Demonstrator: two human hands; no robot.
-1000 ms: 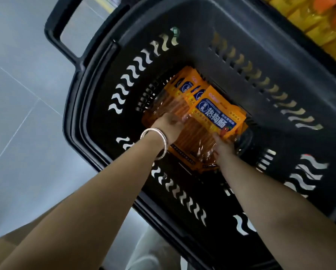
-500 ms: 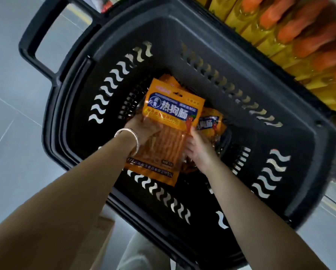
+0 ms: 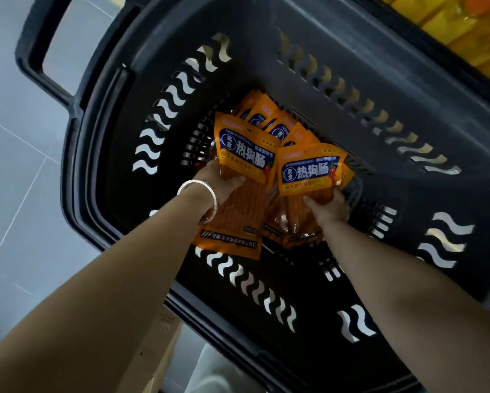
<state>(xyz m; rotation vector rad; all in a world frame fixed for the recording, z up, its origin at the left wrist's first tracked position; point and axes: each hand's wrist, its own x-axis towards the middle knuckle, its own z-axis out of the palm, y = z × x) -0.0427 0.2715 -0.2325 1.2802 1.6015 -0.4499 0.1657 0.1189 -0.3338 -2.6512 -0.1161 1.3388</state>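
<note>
Inside the black basket (image 3: 102,137), the left hand (image 3: 218,180) grips the left packet (image 3: 245,154) at its near-left edge, thumb pressed across the front, the other fingers hidden behind it; the right hand (image 3: 327,207) clamps the right packet (image 3: 309,168) from below, fingers curled on its clear lower part; both packets are held tilted above the spare packets (image 3: 266,117) on the basket floor; a silver bracelet (image 3: 201,194) circles the left wrist.

Second orange packet (image 3: 309,170) is up now in the right grip (image 3: 327,208), centre frame, beside the first packet (image 3: 245,154) that the left grip (image 3: 219,180) raised off the pile (image 3: 266,120).
</note>
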